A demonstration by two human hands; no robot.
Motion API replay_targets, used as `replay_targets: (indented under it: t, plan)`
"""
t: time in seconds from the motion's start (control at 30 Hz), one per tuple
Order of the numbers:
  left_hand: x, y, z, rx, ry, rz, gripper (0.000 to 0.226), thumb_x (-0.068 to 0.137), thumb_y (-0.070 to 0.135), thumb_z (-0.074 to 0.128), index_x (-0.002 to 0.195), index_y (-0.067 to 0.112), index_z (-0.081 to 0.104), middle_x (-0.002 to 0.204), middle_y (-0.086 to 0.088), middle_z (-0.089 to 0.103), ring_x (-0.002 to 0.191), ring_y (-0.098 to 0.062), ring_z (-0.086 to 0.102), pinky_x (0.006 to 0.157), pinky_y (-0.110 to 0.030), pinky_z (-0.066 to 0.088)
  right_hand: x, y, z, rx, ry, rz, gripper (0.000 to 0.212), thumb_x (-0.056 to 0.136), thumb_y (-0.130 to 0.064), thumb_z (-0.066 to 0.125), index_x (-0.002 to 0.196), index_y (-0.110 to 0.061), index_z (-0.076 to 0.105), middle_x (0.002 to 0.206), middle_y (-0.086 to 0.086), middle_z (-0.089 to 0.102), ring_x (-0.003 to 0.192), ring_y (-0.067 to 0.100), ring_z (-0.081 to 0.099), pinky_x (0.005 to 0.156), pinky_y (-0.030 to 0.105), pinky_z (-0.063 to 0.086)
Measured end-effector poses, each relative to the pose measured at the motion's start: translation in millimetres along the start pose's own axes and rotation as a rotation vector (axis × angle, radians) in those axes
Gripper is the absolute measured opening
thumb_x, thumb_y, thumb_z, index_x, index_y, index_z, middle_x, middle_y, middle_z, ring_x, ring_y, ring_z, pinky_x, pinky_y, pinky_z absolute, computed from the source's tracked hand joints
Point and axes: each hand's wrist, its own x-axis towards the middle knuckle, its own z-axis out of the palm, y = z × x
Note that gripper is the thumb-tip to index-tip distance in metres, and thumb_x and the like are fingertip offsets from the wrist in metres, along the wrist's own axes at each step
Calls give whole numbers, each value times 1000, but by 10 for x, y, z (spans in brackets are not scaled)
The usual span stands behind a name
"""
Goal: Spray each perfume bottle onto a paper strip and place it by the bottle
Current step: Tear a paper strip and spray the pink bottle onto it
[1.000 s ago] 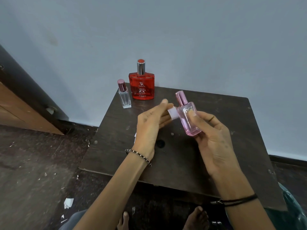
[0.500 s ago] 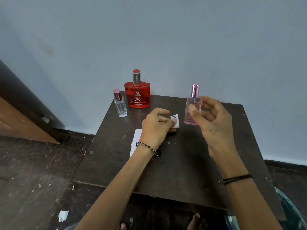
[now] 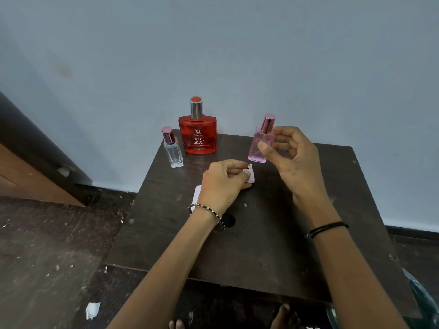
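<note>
Lowered pink bottle (image 3: 260, 146) (upright) stays between right fingers (image 3: 263, 147).

Person, bare forearms, no sleeves. Left wrist: thin beaded bangle (image 3: 206, 211), silver and black. Right wrist: doubled black thread band (image 3: 329, 227). Bare toes at lower frame edge.

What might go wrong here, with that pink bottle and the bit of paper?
The pink bottle stands near the table's far edge with the right hand loosely around it; a careless withdrawal might tip it. The left hand pins the paper strip well short of that bottle, so it may end up ambiguous between bottles.
</note>
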Motion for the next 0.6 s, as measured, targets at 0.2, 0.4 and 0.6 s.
replay_targets:
  t: [0.2, 0.4, 0.6]
  plan:
    - [9, 14, -35, -49, -15, -29, 29, 87, 3, 76, 113, 7, 67, 94, -9, 76, 77, -21, 79, 79, -31, 64, -16, 46, 33, -30, -45, -7, 33, 83, -33, 81, 112, -34, 64, 106, -17, 72, 95, -3, 68, 85, 23, 53]
    - [-22, 28, -25, -119, 30, -31, 33, 84, -1, 78, 114, 1, 65, 87, -8, 74, 75, -23, 78, 72, -27, 64, -26, 57, 63, -52, -77, -16, 31, 84, -35, 80, 109, -39, 63, 101, -27, 71, 94, -8, 67, 77, 12, 49]
    - [-35, 56, -31, -117, 40, -34, 35, 84, -1, 78, 115, 1, 64, 85, -6, 73, 68, -17, 76, 64, -22, 63, -33, 91, 78, -101, -109, -20, 35, 84, -37, 79, 113, -38, 60, 107, -23, 68, 95, -13, 64, 76, 11, 47]
